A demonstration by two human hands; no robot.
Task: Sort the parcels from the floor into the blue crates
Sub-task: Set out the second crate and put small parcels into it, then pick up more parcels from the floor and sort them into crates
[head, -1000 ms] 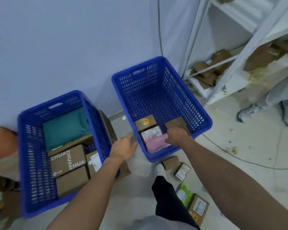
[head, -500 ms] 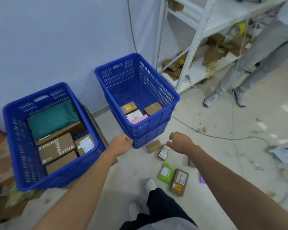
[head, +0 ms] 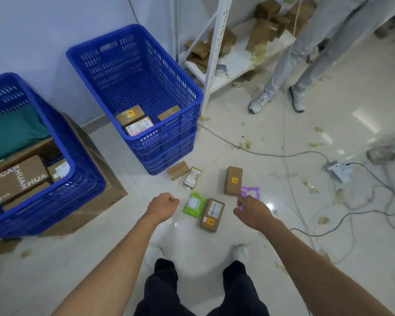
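Observation:
Two blue crates stand by the wall. The middle crate (head: 187,92) holds three small parcels; the left crate (head: 78,169) holds brown boxes and a green bag. Several parcels lie on the floor: a brown box (head: 233,180), a purple bag (head: 251,192), a labelled brown box (head: 212,214), a green bag (head: 193,204), a white-labelled packet (head: 192,177) and a small brown box (head: 178,170). My left hand (head: 163,206) is a loose fist holding nothing, left of the green bag. My right hand (head: 252,212) hovers empty, fingers apart, over the purple bag's near edge.
A white metal shelf (head: 217,53) with brown parcels stands right of the middle crate. Another person's legs (head: 306,53) stand beside it. Cables (head: 294,153) and scraps cross the floor on the right. A flat cardboard box (head: 100,179) lies under the left crate. My feet (head: 240,253) are below.
Both hands have pulled back from the middle crate and dropped toward the floor parcels. The pink parcel stays in that crate. My view has tilted down and back.

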